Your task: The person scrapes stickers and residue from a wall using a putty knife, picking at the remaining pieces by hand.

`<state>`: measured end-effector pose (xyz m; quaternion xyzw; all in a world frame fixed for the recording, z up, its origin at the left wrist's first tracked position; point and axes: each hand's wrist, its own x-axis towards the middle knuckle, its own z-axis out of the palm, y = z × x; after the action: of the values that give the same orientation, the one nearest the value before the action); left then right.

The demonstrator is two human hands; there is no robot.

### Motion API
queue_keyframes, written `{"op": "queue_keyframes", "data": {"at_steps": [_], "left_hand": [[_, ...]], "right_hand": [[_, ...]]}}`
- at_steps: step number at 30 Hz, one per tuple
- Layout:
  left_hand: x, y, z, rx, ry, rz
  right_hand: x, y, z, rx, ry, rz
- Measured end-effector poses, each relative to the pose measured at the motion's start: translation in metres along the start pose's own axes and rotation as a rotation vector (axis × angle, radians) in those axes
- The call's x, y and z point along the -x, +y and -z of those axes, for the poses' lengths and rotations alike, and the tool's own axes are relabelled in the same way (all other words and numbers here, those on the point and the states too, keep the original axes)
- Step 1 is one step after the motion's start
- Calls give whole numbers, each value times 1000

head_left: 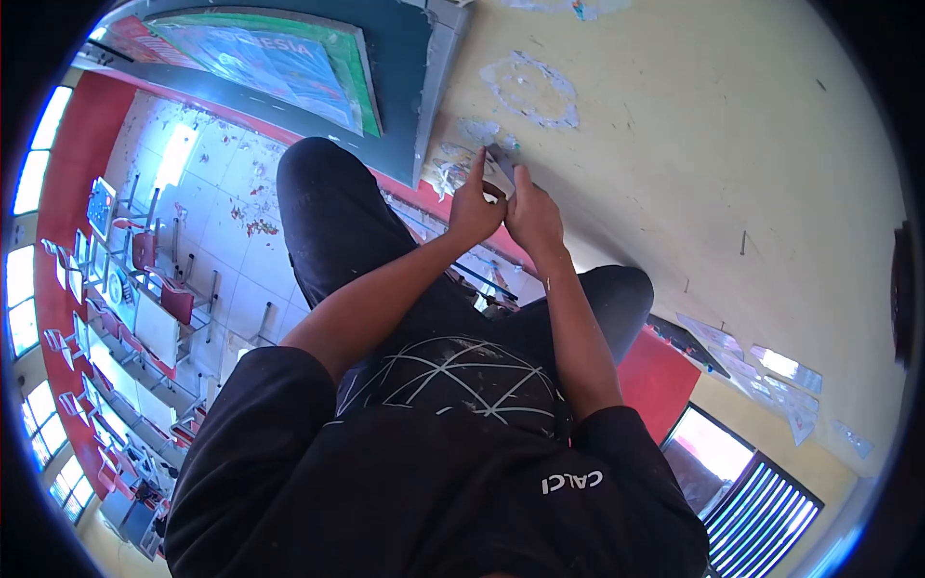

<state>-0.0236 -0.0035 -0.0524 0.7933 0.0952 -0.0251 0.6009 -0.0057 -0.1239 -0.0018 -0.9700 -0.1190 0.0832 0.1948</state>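
Observation:
My right hand (pixel 533 217) is closed round the handle of a flat grey scraper (pixel 501 161), thumb along it. The scraper's blade points up toward the wall beside patches of torn paper residue (pixel 480 130). Just to its left is my left hand (pixel 477 209), its index finger stretched up to the blade's edge and the other fingers loosely bent, near my right hand. I see nothing held in it. Part of the scraper's handle is hidden in my right fist.
A green board (pixel 400 101) with a poster (pixel 279 72) is at the upper left. Beyond my knees, far below, are the tiled floor (pixel 217 178) with scattered debris, and tables and red chairs (pixel 176 304) at the left. A nail (pixel 743 243) sticks out of the wall.

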Motion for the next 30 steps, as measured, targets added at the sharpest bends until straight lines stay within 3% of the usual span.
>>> {"op": "queue_keyframes", "data": {"at_steps": [7, 30], "left_hand": [[10, 7, -10, 67, -91, 19], [4, 1, -11, 134, -149, 11]], "right_hand": [[25, 4, 9, -16, 4, -136], [12, 7, 9, 34, -3, -26]]}}
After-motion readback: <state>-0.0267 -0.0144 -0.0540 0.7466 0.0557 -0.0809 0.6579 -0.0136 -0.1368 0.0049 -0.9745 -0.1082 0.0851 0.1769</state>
